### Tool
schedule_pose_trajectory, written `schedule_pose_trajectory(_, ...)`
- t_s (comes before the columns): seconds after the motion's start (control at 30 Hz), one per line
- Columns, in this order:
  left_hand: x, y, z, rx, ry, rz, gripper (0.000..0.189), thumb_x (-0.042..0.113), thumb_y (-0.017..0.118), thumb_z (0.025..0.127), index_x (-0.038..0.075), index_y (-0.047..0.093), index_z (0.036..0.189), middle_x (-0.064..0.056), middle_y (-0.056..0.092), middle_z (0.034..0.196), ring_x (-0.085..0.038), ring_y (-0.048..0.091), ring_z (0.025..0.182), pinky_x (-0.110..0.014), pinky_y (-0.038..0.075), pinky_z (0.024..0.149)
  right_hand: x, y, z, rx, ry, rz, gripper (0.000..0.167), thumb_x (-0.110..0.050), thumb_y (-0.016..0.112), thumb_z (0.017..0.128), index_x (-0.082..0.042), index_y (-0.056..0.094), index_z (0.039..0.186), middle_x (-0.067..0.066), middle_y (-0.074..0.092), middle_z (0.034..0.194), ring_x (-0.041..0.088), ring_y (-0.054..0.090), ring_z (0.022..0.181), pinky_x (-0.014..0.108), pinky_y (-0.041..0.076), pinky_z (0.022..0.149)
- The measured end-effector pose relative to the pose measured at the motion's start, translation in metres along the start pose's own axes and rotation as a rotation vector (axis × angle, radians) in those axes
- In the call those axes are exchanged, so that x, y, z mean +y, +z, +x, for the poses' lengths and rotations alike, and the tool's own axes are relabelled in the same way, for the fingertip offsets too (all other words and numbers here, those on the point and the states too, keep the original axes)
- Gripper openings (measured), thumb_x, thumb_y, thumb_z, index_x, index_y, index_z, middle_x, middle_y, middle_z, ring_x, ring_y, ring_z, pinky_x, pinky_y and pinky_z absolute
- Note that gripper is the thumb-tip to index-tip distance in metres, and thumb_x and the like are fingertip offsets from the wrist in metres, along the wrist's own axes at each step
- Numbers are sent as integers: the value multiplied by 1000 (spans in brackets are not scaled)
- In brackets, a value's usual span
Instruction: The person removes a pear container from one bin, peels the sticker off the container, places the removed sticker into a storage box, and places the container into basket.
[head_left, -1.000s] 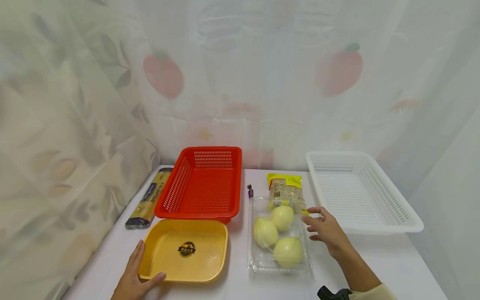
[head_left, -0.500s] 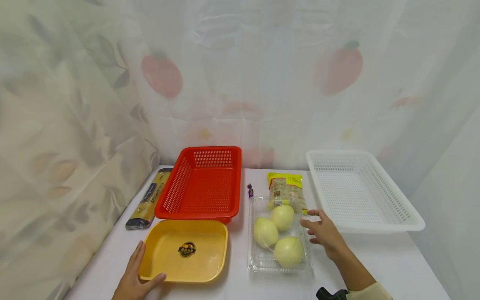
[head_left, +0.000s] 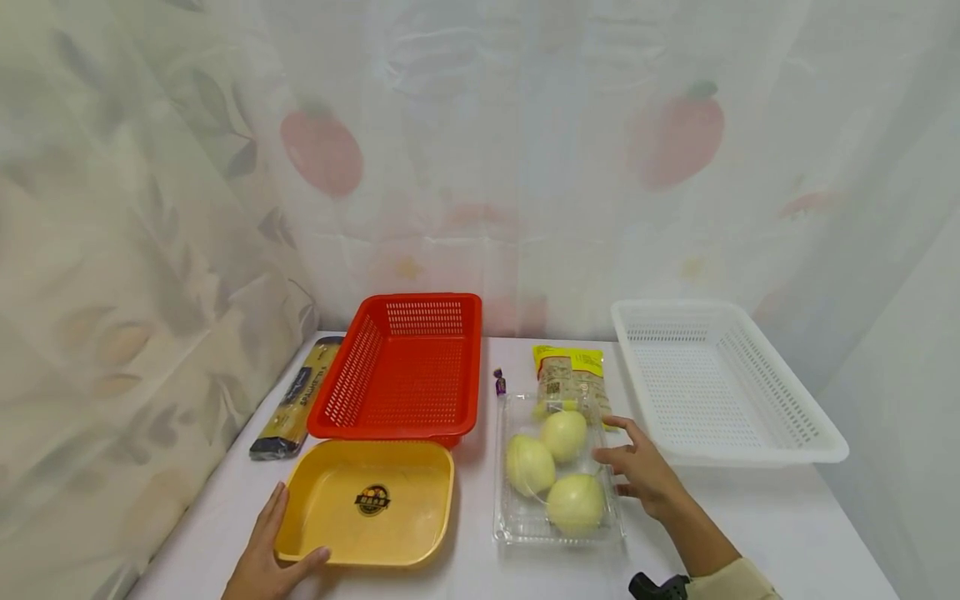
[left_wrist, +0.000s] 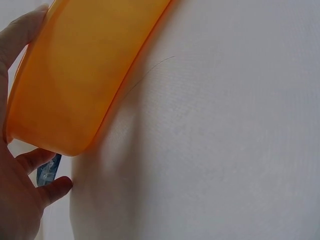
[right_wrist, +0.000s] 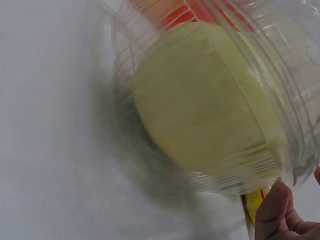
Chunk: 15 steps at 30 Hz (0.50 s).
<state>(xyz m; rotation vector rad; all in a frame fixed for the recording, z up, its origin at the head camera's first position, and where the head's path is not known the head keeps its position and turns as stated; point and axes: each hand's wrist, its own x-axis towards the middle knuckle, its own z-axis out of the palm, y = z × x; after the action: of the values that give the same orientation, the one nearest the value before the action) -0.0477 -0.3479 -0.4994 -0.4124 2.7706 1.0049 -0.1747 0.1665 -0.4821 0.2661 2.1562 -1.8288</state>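
A yellow basin [head_left: 337, 533] with a dark printed badge stands at the front left. My left hand [head_left: 262, 546] rests at its near left corner, fingers stretched along the left side and thumb on the front rim. In the left wrist view, two fingers [left_wrist: 56, 190] spread below the basin's translucent orange wall [left_wrist: 75, 90]. A clear plastic clamshell box [head_left: 517, 527], lid down, holds three pale yellow-green round fruits [head_left: 576, 504]. My right hand [head_left: 641, 471] is at its right edge with fingers spread. In the right wrist view, fingertips [right_wrist: 275, 205] meet the box's lip.
Behind the basin stands a red slotted basket [head_left: 420, 383], with a spaghetti pack [head_left: 300, 400] to its left. A purple-wrapped candy [head_left: 500, 382] and a yellow-topped food bag [head_left: 570, 367] lie behind the box. A white basket [head_left: 697, 392] occupies the right.
My right hand has shifted slightly left, its fingers now over the clamshell box's right edge. The left hand and the basin have stayed in place.
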Motion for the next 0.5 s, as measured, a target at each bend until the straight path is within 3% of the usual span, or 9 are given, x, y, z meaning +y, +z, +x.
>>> schedule_pose_trajectory(0.2, -1, 0, -1, 18, 39, 1, 122, 50, 76, 78, 1, -9, 151, -22, -11, 157, -50, 3, 138, -68, 11, 103, 2, 2, 3, -21, 9, 18, 66, -18, 71, 86, -24, 38, 143, 16, 55, 99, 27, 47, 85, 35, 45, 59)
schedule_pose_trajectory(0.5, 3, -3, -1, 14, 17, -22, 125, 52, 77, 76, 6, -11, 152, -25, -8, 156, -52, 6, 137, -68, 12, 103, 6, 2, 4, -33, 16, 53, 67, -18, 72, 86, -26, 39, 144, 14, 58, 98, 22, 46, 72, 33, 44, 55)
